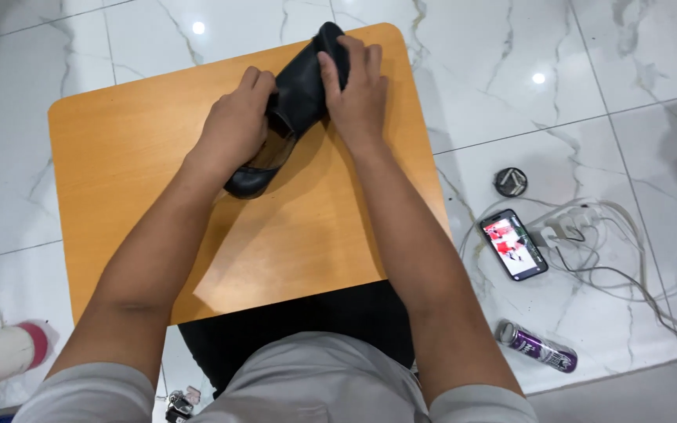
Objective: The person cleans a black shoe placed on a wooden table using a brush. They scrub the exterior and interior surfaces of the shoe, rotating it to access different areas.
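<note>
A white marble floor (605,70) with grey veins fills the frame, and in the middle of it stands a small wooden table (135,172) with rounded corners, seen from straight above. On the table, in the upper centre of the frame, lies a black leather shoe (295,102), set at a slant with one end toward the table's far edge and the other end pointing down and left toward me.

My left hand (237,129) is closed around the lower half of the shoe, fingers curled in at its opening. My right hand (356,90) grips the upper half, fingers wrapped over the top of the leather, thumb side against the shoe. Both hands touch the shoe and sit just beside each other.

On the floor at the right of the frame lies a phone (513,245) with its screen lit, next to a white plug block (562,227) with tangled cables. Above the phone sits a small round dark object (510,182). At lower right lies a purple can (536,345) on its side.
</note>
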